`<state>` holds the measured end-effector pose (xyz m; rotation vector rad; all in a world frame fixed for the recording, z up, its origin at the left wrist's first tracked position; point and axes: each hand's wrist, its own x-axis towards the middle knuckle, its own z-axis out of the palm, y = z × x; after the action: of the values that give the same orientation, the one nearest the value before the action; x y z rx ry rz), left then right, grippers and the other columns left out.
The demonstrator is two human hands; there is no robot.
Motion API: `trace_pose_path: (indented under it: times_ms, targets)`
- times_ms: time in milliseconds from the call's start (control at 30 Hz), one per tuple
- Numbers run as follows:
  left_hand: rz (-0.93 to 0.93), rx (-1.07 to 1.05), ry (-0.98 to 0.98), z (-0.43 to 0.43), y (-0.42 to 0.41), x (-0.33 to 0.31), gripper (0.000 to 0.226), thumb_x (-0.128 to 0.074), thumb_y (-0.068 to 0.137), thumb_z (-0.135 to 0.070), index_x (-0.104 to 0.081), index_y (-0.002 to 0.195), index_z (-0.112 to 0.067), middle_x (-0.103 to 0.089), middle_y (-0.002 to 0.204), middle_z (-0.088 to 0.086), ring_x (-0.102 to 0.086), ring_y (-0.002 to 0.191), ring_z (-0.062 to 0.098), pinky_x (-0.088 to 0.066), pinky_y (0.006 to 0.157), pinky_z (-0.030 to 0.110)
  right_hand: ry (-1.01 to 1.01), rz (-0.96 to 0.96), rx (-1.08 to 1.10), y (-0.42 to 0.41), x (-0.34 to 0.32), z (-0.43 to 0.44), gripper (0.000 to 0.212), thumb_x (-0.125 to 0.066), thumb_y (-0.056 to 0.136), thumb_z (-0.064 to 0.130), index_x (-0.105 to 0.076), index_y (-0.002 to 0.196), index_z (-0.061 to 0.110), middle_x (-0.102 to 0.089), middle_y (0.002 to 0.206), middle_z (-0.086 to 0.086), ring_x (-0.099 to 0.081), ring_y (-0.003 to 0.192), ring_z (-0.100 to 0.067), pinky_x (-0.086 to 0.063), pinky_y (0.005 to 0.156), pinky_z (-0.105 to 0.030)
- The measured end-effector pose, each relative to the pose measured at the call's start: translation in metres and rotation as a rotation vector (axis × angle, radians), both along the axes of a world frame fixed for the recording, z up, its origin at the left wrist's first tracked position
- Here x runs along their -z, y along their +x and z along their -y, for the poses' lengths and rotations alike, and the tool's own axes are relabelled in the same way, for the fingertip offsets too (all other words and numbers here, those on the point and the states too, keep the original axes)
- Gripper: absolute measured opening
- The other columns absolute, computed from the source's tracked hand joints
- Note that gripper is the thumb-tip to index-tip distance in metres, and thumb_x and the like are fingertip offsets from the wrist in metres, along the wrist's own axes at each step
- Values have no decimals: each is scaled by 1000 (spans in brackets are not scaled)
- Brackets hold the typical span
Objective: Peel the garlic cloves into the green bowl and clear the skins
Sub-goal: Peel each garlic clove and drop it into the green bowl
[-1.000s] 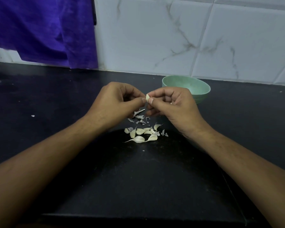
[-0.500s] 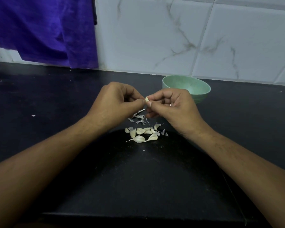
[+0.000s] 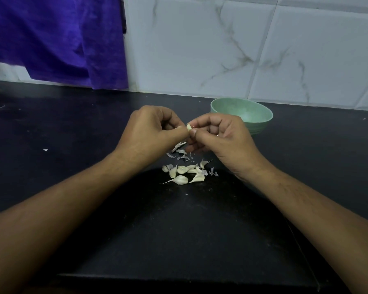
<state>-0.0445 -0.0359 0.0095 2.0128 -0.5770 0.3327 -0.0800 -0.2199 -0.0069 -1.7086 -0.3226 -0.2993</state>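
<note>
Hardly anything has shifted: left hand [image 3: 151, 132] and right hand [image 3: 223, 134] both pinch one garlic clove [image 3: 188, 127] at their fingertips, above skins [image 3: 180, 152] and unpeeled cloves [image 3: 182, 175] on the black counter [image 3: 72, 134]. The green bowl [image 3: 260, 125] sits far right, near the tiled wall [image 3: 200, 49].

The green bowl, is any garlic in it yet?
Looks empty: the green bowl stands upright and its visible inside is bare green. The right hand hides its near edge; cannot tell there.

A black bench [image 3: 51, 134] ran under white marbled wall tiles [image 3: 200, 49]; a purple cloth [image 3: 57, 39] hung at left
</note>
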Motion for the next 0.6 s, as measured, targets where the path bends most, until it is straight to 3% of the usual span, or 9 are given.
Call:
trace_pose_path:
  times_ms: [233, 367, 600]
  targets:
    - [-67, 48, -19, -3, 7, 2, 12, -78, 86, -23, -77, 74, -21, -74, 68, 6, -76, 68, 27, -65, 71, 53, 12, -22, -50, 2, 1, 1, 16, -65, 99, 2, -72, 113, 1, -76, 91, -19, -76, 77, -33, -62, 80, -51]
    - [-164, 110, -86, -2, 10, 3, 11, -76, 81, -27, -77, 76, -18, -74, 71, 9, -75, 67, 26, -66, 72, 52, 79, -82, -77, 3, 1, 4, 15, -66, 97, 2, -72, 111, -1, -76, 92, -21, -76, 77, -28, -63, 80, -44]
    - [-252, 179, -137, -5, 11, 4, 13, -75, 92, -13, -75, 80, -9, -72, 74, 12, -70, 69, 23, -65, 72, 43, 181, -204, -146, 4, -2, 8, 15, -67, 96, 3, -74, 108, 2, -75, 92, -13, -75, 80, -22, -65, 78, -38]
